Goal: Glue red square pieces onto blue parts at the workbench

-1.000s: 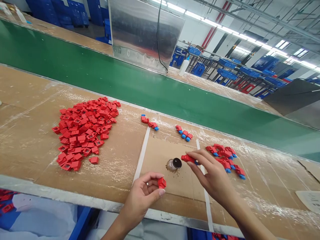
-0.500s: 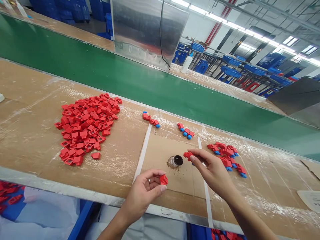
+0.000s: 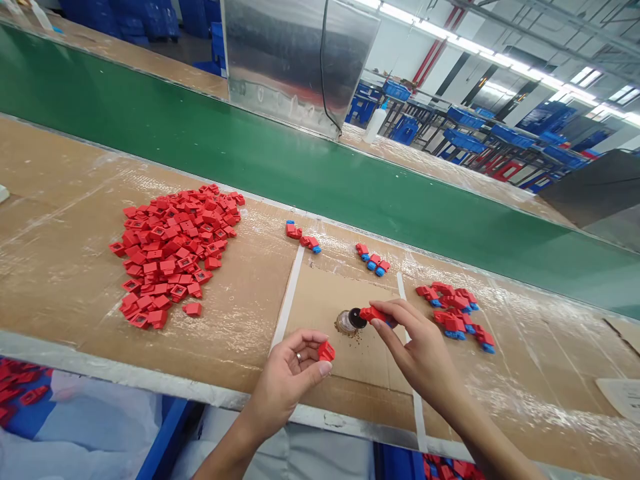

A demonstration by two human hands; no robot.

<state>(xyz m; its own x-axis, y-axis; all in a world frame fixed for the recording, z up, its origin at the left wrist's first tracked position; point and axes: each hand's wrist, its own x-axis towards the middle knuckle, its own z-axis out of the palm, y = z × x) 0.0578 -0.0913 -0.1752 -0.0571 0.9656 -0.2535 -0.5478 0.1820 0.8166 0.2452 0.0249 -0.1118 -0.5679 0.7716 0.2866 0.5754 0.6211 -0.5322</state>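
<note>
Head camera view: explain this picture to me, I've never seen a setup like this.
There's no machine here: this picture comes from a camera worn on a person's head, looking down at their own two bare hands. The left hand holds a small red plastic part. The right hand pinches a red part with a blue end against the dark top of a small round jar. On the cardboard-covered bench lie a heap of red parts and small groups of red-and-blue parts. Beyond runs a green conveyor belt.
</note>
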